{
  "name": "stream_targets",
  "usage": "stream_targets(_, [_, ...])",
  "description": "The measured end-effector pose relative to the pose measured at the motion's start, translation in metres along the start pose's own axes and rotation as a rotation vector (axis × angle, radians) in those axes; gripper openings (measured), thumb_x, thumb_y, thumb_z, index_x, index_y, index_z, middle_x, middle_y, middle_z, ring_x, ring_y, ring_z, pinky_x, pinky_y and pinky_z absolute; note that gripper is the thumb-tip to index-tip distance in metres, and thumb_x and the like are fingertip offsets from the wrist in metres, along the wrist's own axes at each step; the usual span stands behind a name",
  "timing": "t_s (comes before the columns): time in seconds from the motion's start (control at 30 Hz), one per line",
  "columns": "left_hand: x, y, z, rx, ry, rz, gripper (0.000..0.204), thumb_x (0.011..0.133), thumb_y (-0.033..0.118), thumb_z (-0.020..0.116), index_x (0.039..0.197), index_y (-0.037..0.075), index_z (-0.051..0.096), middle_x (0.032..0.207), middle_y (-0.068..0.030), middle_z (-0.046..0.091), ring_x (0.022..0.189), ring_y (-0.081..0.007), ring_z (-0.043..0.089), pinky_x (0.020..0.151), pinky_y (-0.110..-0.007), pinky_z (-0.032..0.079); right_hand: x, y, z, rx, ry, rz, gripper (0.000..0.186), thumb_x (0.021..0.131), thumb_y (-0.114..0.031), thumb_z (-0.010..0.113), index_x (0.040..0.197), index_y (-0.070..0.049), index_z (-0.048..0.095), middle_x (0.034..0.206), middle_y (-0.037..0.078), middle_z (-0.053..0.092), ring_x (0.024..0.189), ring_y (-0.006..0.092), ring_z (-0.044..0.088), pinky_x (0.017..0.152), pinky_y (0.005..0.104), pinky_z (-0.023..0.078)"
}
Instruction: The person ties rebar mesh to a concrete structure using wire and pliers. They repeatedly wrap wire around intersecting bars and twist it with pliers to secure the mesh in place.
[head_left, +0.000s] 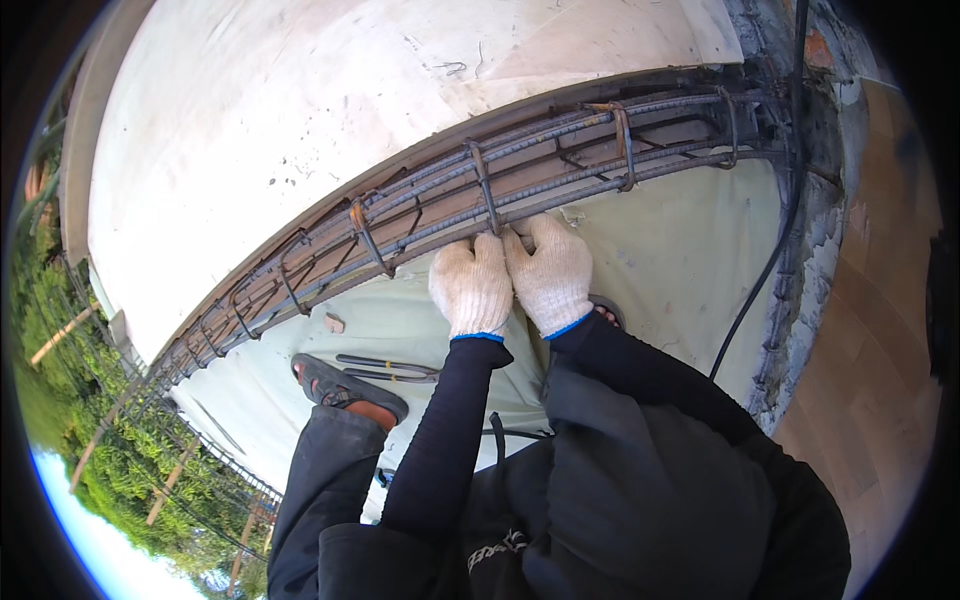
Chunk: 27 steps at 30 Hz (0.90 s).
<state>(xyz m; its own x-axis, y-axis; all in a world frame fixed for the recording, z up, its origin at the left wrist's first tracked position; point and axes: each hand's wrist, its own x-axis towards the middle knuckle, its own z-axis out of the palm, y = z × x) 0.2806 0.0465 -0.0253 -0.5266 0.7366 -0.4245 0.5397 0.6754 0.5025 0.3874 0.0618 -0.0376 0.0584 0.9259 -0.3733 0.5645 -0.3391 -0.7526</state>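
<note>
The left hand and right hand sit side by side at the centre of the frame, thumbs nearly meeting. Both wear white knit gloves with blue-edged cuffs. Their fingers are curled narrow at the near lower edge of the rebar cage, right by the foot of one stirrup; the fingertips are hidden, so I cannot tell whether either hand grips a bar or something smaller.

The cage bows across the frame from the left, below the middle, to the upper right, with its stirrups spaced along ribbed bars. Below it spreads a pale green sheet. On that, left of the left forearm, lie long-handled pliers, near a sandalled foot, with a small brown fragment just above.

Above the cage, a whitish panel fills the upper left. At right, a black cable hangs along rough concrete, with brown plank-patterned flooring beyond. Greenery borders the left edge.
</note>
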Motion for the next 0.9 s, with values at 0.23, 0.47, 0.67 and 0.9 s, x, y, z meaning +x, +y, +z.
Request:
stream_targets(0.23, [-0.009, -0.003, -0.027, -0.288, -0.232, -0.085, 0.041, 0.103, 0.033, 0.061, 0.091, -0.006, 0.067, 0.082, -0.0248, 0.064, 0.079, -0.0362, 0.06, 0.079, -0.048, 0.05, 0.012, 0.002, -0.022, 0.062, -0.032, 0.003, 0.028, 0.097, -0.026, 0.078, 0.097, 0.003, 0.077, 0.078, 0.018, 0.075, 0.071, 0.0324, 0.076, 0.068, 0.0451, 0.058])
stream_targets(0.47, [-0.005, -0.022, -0.024, -0.175, -0.196, 0.256, 0.035, 0.103, 0.03, 0.063, 0.094, -0.004, 0.069, 0.079, -0.0184, 0.063, 0.08, -0.0321, 0.062, 0.078, -0.043, 0.051, 0.035, 0.001, -0.063, 0.255, -0.52, 0.412, 0.032, 0.102, -0.027, 0.073, 0.109, 0.003, 0.077, 0.08, 0.005, 0.069, 0.071, 0.0132, 0.065, 0.066, 0.0322, 0.053])
stream_targets(0.67, [-0.009, -0.009, -0.027, -0.814, -0.427, -0.418, 0.027, 0.107, 0.032, 0.068, 0.102, 0.006, 0.07, 0.095, -0.0046, 0.065, 0.088, -0.0153, 0.064, 0.076, -0.03, 0.051, 0.0, 0.003, -0.055, 0.328, -0.467, 0.312, 0.028, 0.101, -0.024, 0.074, 0.107, 0.003, 0.078, 0.087, 0.011, 0.076, 0.078, 0.018, 0.07, 0.074, 0.0367, 0.057])
stream_targets(0.9, [-0.017, -0.005, -0.016, -0.708, -0.648, -0.14, 0.029, 0.113, 0.036, 0.063, 0.116, 0.007, 0.065, 0.106, -0.0043, 0.063, 0.1, -0.0147, 0.061, 0.088, -0.03, 0.051, -0.043, 0.025, -0.036, 0.077, -0.173, -0.082, 0.019, 0.101, -0.022, 0.072, 0.106, -0.004, 0.077, 0.097, 0.022, 0.078, 0.084, 0.0396, 0.076, 0.078, 0.0479, 0.059])
